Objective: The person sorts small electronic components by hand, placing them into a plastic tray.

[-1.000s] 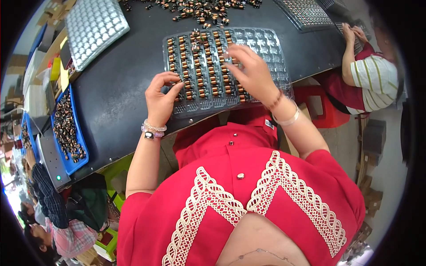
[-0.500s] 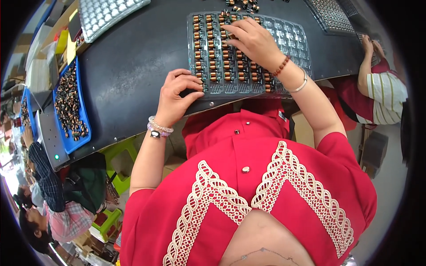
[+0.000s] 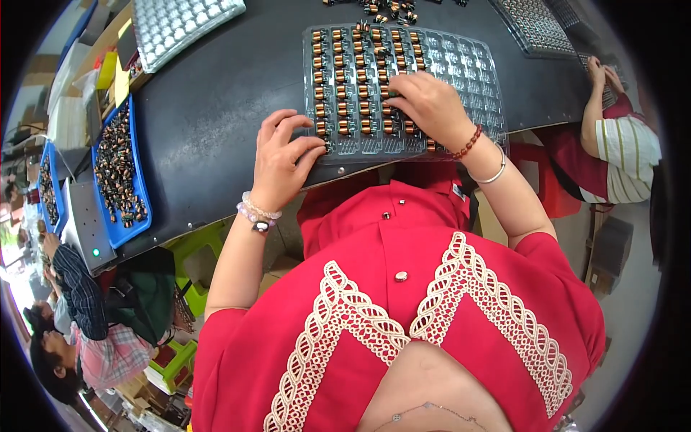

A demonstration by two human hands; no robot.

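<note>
So the right hand (image 3: 432, 104) is reaching in from the lower right, forearm slanting up and to the left, back of the hand up, fingertips pointing left and down into the clear rectangular plastic tray (image 3: 468, 79). Thumb and fingers have only a narrow gap between them; can't tell if anything's pinched there. The left hand (image 3: 284, 155) comes up from the lower left with its fingers bent toward the right, thumb and forefinger close together at the tray's near left corner. Can't tell what, if anything, is in that pinch either. Tray sits right under the right hand, flat on the black counter (image 3: 209, 137), long axis running roughly left to right. The small copper-wound coils with dark ends (image 3: 342, 93) fill columns left of the right hand, each one lying sideways, copper to the left, dark end to the right. There's a loose pile of similar coils (image 3: 381, 10) past the tray, beyond both hands, and a blue plastic bin (image 3: 129, 234) full of them well off to the left hand's left.
</note>
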